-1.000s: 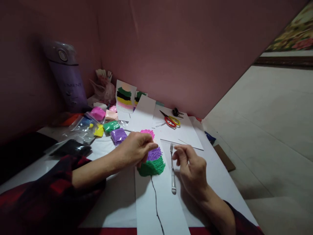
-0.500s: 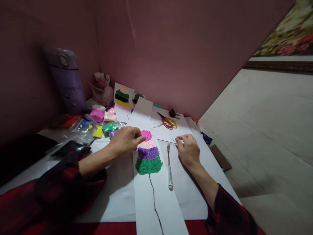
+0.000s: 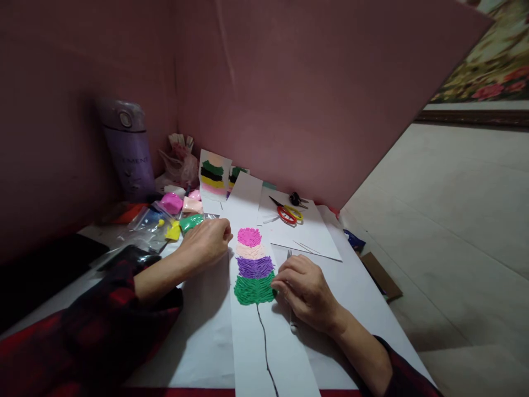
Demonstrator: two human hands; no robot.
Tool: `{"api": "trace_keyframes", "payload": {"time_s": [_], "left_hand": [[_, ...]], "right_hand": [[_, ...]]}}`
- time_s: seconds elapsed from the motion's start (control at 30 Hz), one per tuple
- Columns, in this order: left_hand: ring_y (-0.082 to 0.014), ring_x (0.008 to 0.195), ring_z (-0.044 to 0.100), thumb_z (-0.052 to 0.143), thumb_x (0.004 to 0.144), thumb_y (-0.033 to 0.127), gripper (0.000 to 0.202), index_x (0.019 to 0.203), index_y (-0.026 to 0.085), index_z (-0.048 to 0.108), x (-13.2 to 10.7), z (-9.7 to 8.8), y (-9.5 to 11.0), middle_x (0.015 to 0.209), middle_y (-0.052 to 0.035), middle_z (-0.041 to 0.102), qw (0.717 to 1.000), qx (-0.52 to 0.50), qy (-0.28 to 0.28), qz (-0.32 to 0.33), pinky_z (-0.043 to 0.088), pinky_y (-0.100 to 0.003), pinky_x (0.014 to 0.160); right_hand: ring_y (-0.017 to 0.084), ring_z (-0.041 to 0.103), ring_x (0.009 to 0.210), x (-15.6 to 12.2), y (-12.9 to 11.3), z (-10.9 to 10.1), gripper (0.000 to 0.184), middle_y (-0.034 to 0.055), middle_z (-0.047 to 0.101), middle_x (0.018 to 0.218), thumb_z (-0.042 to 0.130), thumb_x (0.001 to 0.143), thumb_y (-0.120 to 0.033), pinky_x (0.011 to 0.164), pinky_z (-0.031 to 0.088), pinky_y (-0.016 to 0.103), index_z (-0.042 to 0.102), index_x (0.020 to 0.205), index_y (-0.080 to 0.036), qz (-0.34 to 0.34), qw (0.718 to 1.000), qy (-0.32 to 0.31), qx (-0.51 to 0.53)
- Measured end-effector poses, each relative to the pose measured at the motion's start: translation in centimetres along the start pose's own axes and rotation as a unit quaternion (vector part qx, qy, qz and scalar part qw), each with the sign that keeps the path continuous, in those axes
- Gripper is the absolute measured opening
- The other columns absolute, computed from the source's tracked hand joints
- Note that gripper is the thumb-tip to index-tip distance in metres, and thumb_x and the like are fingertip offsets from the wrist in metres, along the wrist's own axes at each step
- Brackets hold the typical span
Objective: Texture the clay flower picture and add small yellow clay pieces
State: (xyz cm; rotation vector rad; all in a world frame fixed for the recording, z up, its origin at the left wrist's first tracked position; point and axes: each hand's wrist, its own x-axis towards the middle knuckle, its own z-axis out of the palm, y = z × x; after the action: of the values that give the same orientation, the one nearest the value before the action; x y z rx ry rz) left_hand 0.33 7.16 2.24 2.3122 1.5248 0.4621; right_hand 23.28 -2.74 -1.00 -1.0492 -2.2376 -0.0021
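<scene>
Flanking the coloured bands (image 3: 254, 267): left hand (image 3: 210, 240), fingers bunched; right hand (image 3: 306, 289), pinch unclear.

Lettering (image 3: 135, 160) "MENT", start unclear, on the purple bottle (image 3: 129, 149)

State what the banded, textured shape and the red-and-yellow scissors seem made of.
Pink, peach, purple and green banded shape: matte, probably modelling clay, given its raised ridges.
Red-and-yellow scissors: smooth, bright handles suggest plastic; slim, dark, pointed blades are presumably metal.
</scene>
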Motion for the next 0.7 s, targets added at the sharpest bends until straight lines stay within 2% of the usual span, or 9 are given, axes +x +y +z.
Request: {"api": "trace_keyframes", "payload": {"time_s": [0.07, 0.13, 0.27, 0.4, 0.47, 0.57, 0.67, 0.7], "left_hand": [[-0.0212, 0.075, 0.057, 0.045, 0.083, 0.025, 0.018, 0.084, 0.019, 0.061, 0.1, 0.3, 0.0, 0.086, -0.0110, 0.068, 1.000, 0.002, 0.020, 0.008, 0.031, -0.029, 0.059], [-0.0208, 0.075, 0.057, 0.043, 0.086, 0.026, 0.018, 0.086, 0.019, 0.060, 0.0, 0.6, 0.3, 0.089, -0.0105, 0.068, 0.999, 0.006, 0.036, 0.013, 0.030, -0.029, 0.060], [-0.0182, 0.066, 0.054, 0.042, 0.090, 0.038, 0.026, 0.079, 0.020, 0.057, -0.7, 1.4, 1.6, 0.073, -0.0061, 0.065, 0.997, 0.018, 0.049, 0.054, 0.028, -0.028, 0.058], [-0.0153, 0.055, 0.048, 0.034, 0.092, 0.030, 0.030, 0.076, 0.019, 0.057, -2.2, 2.5, 3.3, 0.061, -0.0039, 0.061, 0.985, 0.050, 0.070, 0.147, 0.026, -0.029, 0.054], [-0.0142, 0.051, 0.046, 0.032, 0.089, 0.021, 0.029, 0.075, 0.018, 0.057, -3.4, 3.2, 4.0, 0.059, -0.0031, 0.060, 0.966, 0.047, 0.081, 0.239, 0.026, -0.029, 0.052], [-0.0140, 0.046, 0.041, 0.037, 0.080, 0.009, 0.024, 0.066, 0.019, 0.054, -5.5, 4.1, 5.2, 0.054, -0.0017, 0.056, 0.909, 0.042, 0.110, 0.401, 0.023, -0.031, 0.047], [-0.0140, 0.044, 0.034, 0.042, 0.075, 0.006, 0.020, 0.064, 0.020, 0.052, -7.7, 4.5, 6.5, 0.053, -0.0003, 0.054, 0.855, 0.023, 0.052, 0.515, 0.025, -0.032, 0.041], [-0.0139, 0.044, 0.034, 0.046, 0.076, 0.008, 0.017, 0.067, 0.020, 0.053, -8.4, 4.5, 6.9, 0.057, -0.0003, 0.057, 0.850, 0.041, 0.010, 0.526, 0.028, -0.033, 0.041]], "right_hand": [[0.017, 0.055, 0.067, 0.0, 0.1, 0.0, 0.022, 0.0044, 0.063, 0.070, 0.052, 0.092, -0.019, 0.065, 0.043, 0.032, 0.065, 0.074, -0.017, 0.005, 1.000, 0.000, 0.007], [0.017, 0.055, 0.067, 0.0, 0.4, 0.0, 0.021, 0.0044, 0.063, 0.070, 0.051, 0.092, -0.018, 0.064, 0.044, 0.031, 0.065, 0.076, -0.018, 0.034, 0.999, 0.014, 0.014], [0.017, 0.055, 0.067, -0.1, 1.0, 0.3, 0.020, 0.0035, 0.062, 0.069, 0.052, 0.091, -0.018, 0.064, 0.045, 0.030, 0.064, 0.076, -0.018, 0.105, 0.993, 0.054, 0.028], [0.017, 0.057, 0.069, -0.2, 1.3, 0.4, 0.018, 0.0035, 0.064, 0.072, 0.052, 0.091, -0.019, 0.066, 0.047, 0.029, 0.065, 0.080, -0.018, 0.156, 0.984, 0.069, 0.050], [0.016, 0.058, 0.068, -0.3, 1.4, 0.4, 0.016, 0.0028, 0.064, 0.073, 0.051, 0.090, -0.018, 0.065, 0.046, 0.028, 0.065, 0.082, -0.018, 0.172, 0.980, 0.073, 0.061], [0.014, 0.055, 0.064, -0.3, 1.5, 0.4, 0.016, 0.0010, 0.061, 0.069, 0.051, 0.089, -0.018, 0.062, 0.044, 0.026, 0.062, 0.077, -0.018, 0.178, 0.979, 0.080, 0.065], [0.014, 0.050, 0.059, -0.3, 1.7, 0.5, 0.023, -0.0007, 0.054, 0.063, 0.052, 0.090, -0.023, 0.059, 0.042, 0.026, 0.057, 0.068, -0.018, 0.171, 0.979, 0.094, 0.059], [0.014, 0.049, 0.058, -0.2, 1.7, 0.5, 0.026, -0.0013, 0.052, 0.061, 0.052, 0.090, -0.025, 0.059, 0.042, 0.026, 0.056, 0.065, -0.018, 0.169, 0.979, 0.099, 0.058]]}}
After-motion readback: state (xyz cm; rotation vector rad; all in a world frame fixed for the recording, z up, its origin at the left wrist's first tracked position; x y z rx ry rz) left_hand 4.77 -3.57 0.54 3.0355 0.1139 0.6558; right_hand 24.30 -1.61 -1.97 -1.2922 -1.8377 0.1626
